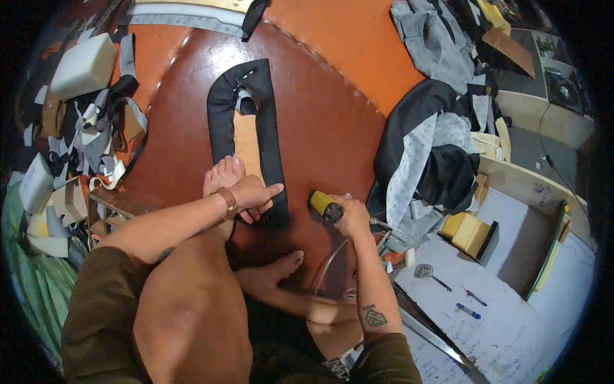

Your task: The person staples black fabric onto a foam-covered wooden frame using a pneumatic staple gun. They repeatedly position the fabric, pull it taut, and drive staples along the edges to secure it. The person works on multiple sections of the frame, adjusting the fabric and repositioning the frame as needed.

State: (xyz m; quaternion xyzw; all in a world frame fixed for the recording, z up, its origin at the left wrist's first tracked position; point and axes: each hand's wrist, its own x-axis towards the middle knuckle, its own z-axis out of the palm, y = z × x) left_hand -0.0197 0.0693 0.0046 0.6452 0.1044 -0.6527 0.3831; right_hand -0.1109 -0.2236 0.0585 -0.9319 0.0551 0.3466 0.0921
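Head view: an elongated black-fabric panel with tan backing point(245, 141) is laid on a reddish-brown padded surface point(320, 121). Its lower end is touched by the left hand point(248, 192) — 1 forefinger extended; whether anything is pinched cannot be told. A yellow-and-black handheld tool point(324, 205) is gripped by the right hand point(352, 217) — just beside the panel.

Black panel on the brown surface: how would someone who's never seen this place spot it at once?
Find the big brown surface in mid-view. On it, left of centre, the left hand rests on the lower end of a long black panel. Unlike the crumpled black-and-grey cloth to the right, it has a bare tan strip along its middle.
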